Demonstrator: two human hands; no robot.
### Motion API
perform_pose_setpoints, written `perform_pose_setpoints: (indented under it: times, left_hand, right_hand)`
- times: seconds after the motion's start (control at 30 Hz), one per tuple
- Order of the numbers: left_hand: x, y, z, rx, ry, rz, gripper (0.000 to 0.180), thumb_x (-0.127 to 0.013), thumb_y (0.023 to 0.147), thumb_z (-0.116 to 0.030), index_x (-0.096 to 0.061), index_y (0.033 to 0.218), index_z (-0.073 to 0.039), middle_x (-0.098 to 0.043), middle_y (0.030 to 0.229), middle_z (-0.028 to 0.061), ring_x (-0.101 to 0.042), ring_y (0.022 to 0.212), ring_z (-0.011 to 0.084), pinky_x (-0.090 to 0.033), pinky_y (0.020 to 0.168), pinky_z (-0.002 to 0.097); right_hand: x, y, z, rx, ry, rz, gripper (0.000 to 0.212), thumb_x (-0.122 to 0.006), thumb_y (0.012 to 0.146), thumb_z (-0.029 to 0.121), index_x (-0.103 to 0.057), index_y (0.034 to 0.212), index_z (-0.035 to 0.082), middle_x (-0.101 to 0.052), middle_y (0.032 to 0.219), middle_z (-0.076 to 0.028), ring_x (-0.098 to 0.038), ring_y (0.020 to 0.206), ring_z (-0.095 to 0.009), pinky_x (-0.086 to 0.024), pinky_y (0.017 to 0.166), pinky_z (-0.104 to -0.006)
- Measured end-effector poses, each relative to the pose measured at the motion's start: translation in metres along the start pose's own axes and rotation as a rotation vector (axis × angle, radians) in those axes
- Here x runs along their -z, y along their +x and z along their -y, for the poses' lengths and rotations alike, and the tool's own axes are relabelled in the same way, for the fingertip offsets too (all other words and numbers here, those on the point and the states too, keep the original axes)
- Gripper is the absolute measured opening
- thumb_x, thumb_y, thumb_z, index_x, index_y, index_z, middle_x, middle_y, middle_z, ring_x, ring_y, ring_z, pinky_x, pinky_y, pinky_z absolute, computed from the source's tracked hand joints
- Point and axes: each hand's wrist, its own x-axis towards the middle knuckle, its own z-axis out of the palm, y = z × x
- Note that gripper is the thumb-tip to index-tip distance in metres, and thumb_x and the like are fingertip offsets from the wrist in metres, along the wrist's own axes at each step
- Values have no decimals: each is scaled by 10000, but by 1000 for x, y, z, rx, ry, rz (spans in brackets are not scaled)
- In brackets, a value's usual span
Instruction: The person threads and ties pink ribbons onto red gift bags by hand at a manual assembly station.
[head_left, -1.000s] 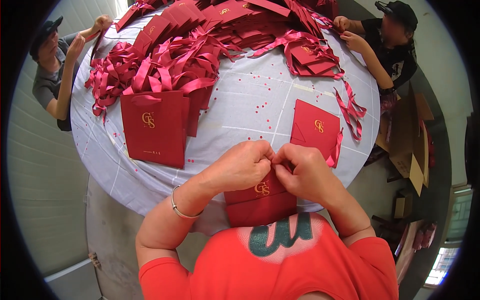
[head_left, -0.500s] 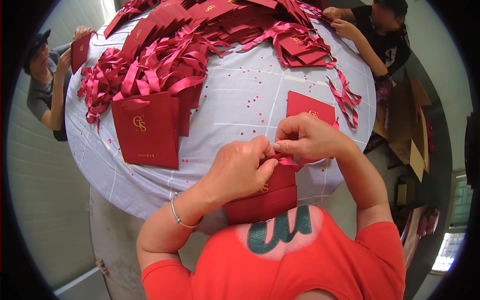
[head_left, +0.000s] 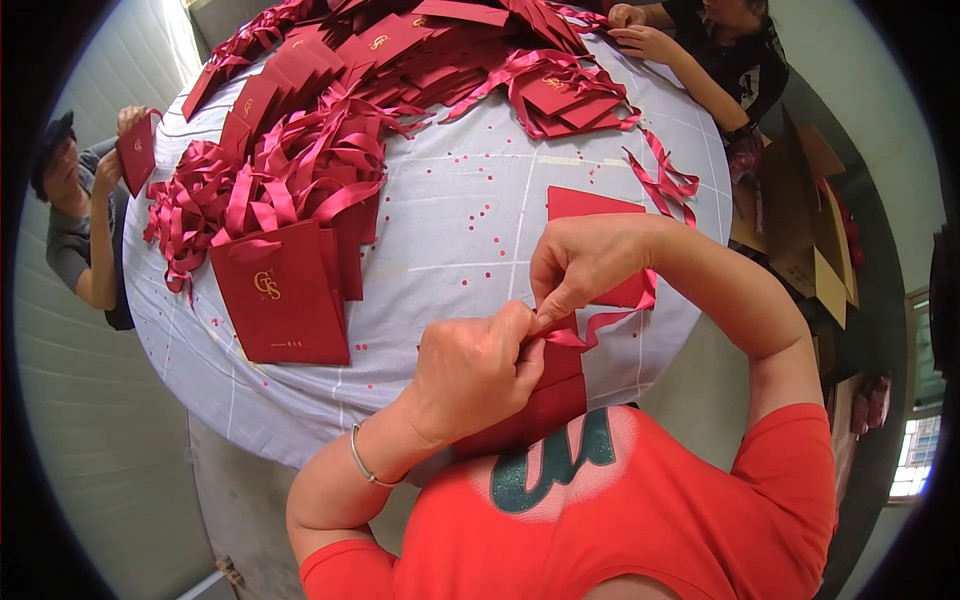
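Observation:
Against the table's near edge, below my chest, lies a flat dark-red paper bag [head_left: 550,398] with a crease across it. My left hand [head_left: 475,368] is closed at the bag's top edge, thumb and fingers pinched together. My right hand [head_left: 588,258] is pinched on the pink-red ribbon at that edge, its fingertips meeting the left hand's. The fingertips hide how the ribbon meets the bag. From them the loose ribbon [head_left: 608,322] curls off to the right. Just beyond my right hand lies another red bag [head_left: 580,203], partly covered by that hand and wrist.
Finished-looking red bags with ribbon handles [head_left: 280,295] stand in a pile at left. More bags [head_left: 450,75] spread across the far side. A smaller stack [head_left: 565,100] and loose ribbons [head_left: 665,180] are at right. Co-workers handle items at far left and far right; cardboard boxes [head_left: 800,225] stand beyond the table.
My hands have shifted slightly down, still pinched together at the bag's top edge. My right elbow has swung outward and the loose ribbon now extends farther right.

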Motion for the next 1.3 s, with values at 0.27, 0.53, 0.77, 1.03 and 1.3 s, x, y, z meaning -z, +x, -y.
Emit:
perform_pose_setpoints:
  times: [0.27, 0.53, 0.77, 1.03, 1.3]
  left_hand:
    - [1, 2, -1, -7, -117, 20, 176, -748, 775, -44, -588, 847, -58, -650, 649, 78, -653, 530, 220, -495, 485, 307]
    - [-2, 2, 1, -27, -63, 3, 181, -747, 776, -45, -583, 851, -58, -659, 666, 74, -652, 533, 226, -496, 483, 311]
    - [1, -1, -7, -107, -20, -31, 197, -753, 752, -45, -585, 852, -65, -633, 639, 73, -640, 527, 236, -481, 470, 327]
    - [0, -5, -17, -286, 209, -76, 176, -742, 754, -42, -590, 837, -72, -554, 592, 48, -551, 468, 223, -425, 442, 334]
    - [0, -6, -20, -196, 144, -115, 107, -680, 799, -65, -577, 826, -75, -538, 596, 62, -557, 487, 231, -429, 459, 364]
  right_hand:
    - [3, -19, -6, 174, 202, -85, 119, -751, 875, 96, -732, 902, -19, -676, 708, -2, -549, 583, -57, -440, 524, -220]
    - [4, -11, -1, 225, 128, 88, 158, -698, 904, 157, -716, 908, 1, -628, 691, 13, -521, 591, -66, -417, 524, -242]
    - [7, -6, -2, 138, 130, 158, 165, -640, 946, 154, -709, 909, 10, -642, 701, -7, -517, 584, -70, -413, 524, -246]
    - [0, -9, 25, 139, -329, 117, 238, -637, 939, 197, -716, 867, -16, -578, 609, -61, -539, 553, -136, -451, 534, -322]
    - [1, 10, 17, 114, -76, 274, 200, -664, 896, 166, -702, 787, 3, -567, 586, 7, -505, 516, -91, -409, 509, -271]
